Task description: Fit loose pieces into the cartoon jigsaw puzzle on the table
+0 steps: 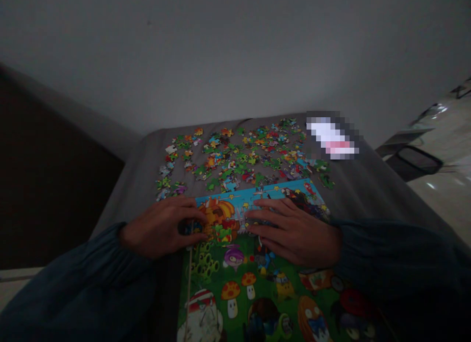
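A jigsaw puzzle [235, 278] with bright cartoon figures lies in front of me, its upper part showing a pumpkin and a strip of blue sky. On its upper left edge is my left hand [164, 226], fingers bent, with the tips of thumb and forefinger apart and resting beside the pumpkin. I see no loose piece between them. My right hand [290, 229] lies palm down across the upper right of the puzzle, fingers spread and pointing left. It covers part of the picture and holds nothing.
Many loose puzzle pieces [243, 158] are scattered beyond the puzzle on a grey cloth-covered surface [136, 185]. A bright, pixelated object [333, 138] lies at the far right corner. A pale wall [228, 62] rises behind, and a dark area is at left.
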### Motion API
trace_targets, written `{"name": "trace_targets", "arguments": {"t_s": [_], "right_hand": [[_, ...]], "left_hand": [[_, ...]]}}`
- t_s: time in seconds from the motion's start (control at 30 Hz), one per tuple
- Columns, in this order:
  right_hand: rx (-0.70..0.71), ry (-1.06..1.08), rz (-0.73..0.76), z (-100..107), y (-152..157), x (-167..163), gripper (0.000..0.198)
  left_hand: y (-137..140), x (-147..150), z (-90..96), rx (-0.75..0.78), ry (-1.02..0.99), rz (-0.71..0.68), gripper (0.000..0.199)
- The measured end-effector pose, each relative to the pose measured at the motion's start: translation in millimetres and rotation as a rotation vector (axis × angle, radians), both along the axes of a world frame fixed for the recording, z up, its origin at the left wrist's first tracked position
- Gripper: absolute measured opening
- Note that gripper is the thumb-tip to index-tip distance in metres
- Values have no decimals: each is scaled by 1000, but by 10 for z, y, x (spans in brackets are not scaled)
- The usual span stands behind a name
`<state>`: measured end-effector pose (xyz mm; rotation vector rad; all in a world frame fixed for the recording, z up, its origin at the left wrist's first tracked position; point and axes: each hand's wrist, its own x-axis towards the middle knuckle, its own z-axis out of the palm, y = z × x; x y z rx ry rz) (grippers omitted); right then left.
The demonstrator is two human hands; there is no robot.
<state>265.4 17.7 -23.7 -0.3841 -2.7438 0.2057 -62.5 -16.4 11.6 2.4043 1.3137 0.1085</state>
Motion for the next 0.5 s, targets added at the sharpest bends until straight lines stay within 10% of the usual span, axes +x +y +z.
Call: {"name": "trace_targets", "arguments": {"t_s": [0.5], "right_hand": [[8,-24,3,-13,4,7,29]], "left_hand": [[-26,34,0,15,-1,2,23]]}}
